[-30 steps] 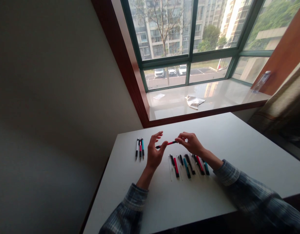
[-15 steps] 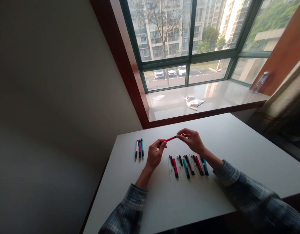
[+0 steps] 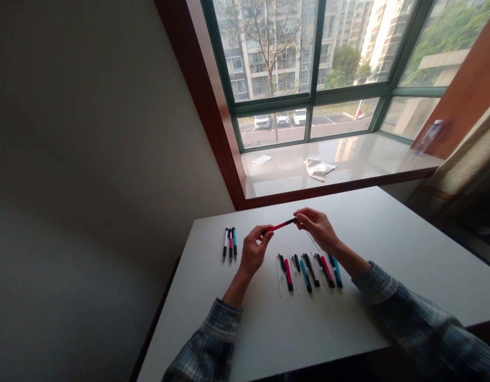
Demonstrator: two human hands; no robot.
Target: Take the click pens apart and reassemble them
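Observation:
Above the white table, a red pen (image 3: pixel 280 225) with black ends stretches between my two hands, its right end slightly higher. My left hand (image 3: pixel 254 249) pinches its left end between thumb and fingers. The fingertips of my right hand (image 3: pixel 314 225) are closed at the black right end; whether a smaller part is also in them is hidden. Below lie pen parts in a loose row: red barrels (image 3: pixel 288 275), teal barrels (image 3: pixel 306 276), short black pieces (image 3: pixel 297 262) and thin pale refills (image 3: pixel 278 278). One thin refill (image 3: pixel 314 241) lies partly behind my right hand.
Three whole pens (image 3: pixel 230 244), white, red and teal, lie side by side on the table's left (image 3: pixel 205 286). Beyond the far edge is a window sill (image 3: pixel 276 183) with a crumpled white cloth (image 3: pixel 319 168) and a clear bottle (image 3: pixel 428 137). A grey wall (image 3: pixel 109 159) rises at left.
My right hand has shifted slightly right and up, and more of the pen's black right end shows between the hands. The thin refill behind that hand is now more visible.

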